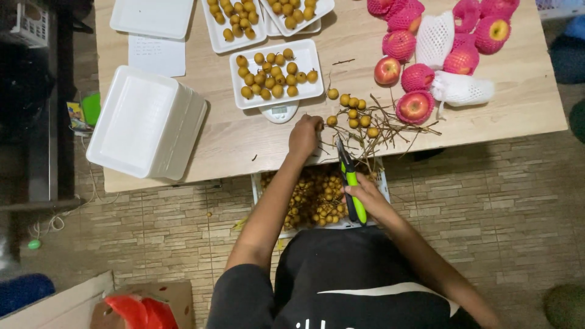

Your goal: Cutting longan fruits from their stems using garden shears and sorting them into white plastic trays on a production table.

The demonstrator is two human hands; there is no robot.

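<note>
My left hand (304, 135) rests on the wooden table (225, 134), its fingers closed on a twig that carries small yellow-brown fruits (352, 113). My right hand (367, 196) grips green-handled pruning shears (349, 176), with the blades pointing up toward the pile of bare twigs (390, 129). Just beyond my left hand, a white tray of loose fruits (275, 74) sits on a small white scale (279, 112). Below the table edge, a white crate (382, 180) full of the same fruits stands on the floor between my arms.
A stack of white foam trays (146, 122) sits at the table's left edge. Two more filled trays (237, 18) and an empty one (152, 15) lie at the back. Apples in pink and white foam nets (439, 42) fill the right side. A cardboard box (152, 304) stands on the floor.
</note>
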